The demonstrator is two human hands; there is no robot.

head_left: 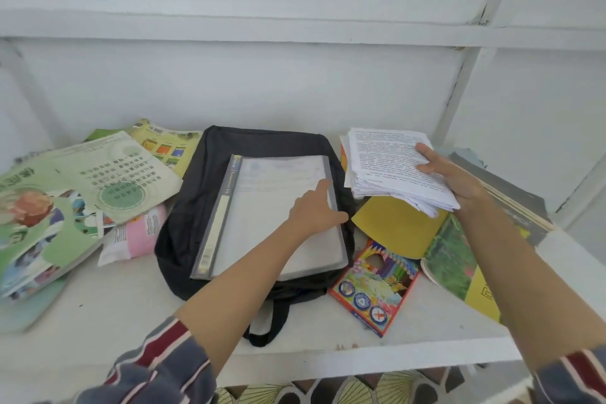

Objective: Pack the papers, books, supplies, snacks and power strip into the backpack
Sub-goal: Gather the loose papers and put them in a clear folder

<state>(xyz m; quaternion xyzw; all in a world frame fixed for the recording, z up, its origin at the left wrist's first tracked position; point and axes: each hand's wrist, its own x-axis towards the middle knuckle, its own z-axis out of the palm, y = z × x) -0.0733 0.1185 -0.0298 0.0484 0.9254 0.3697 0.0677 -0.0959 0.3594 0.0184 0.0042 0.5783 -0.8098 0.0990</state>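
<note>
Barely begun (backpack (183, 223) flat, seemingly unfilled). Right hand (449, 174) grips paper stack (387, 164); left hand (311, 211) flat on file folder (262, 207); books (49, 207), coloured-pencil box (373, 285) outside.

Two arms of one person show, seen from above. The left sleeve (157, 367) is soft cloth in broad slate-grey bands, broken by dark red stripes with thin cream lines along their edges. It sits bunched in loose folds near the elbow. The right sleeve (574, 377) has the same grey, red and cream stripes, and only its end shows at the lower corner. Below the sleeves the left forearm (236, 275) and right forearm (511, 272) are uncovered. The left hand (314, 210) and right hand (455, 177) are bare.
</note>
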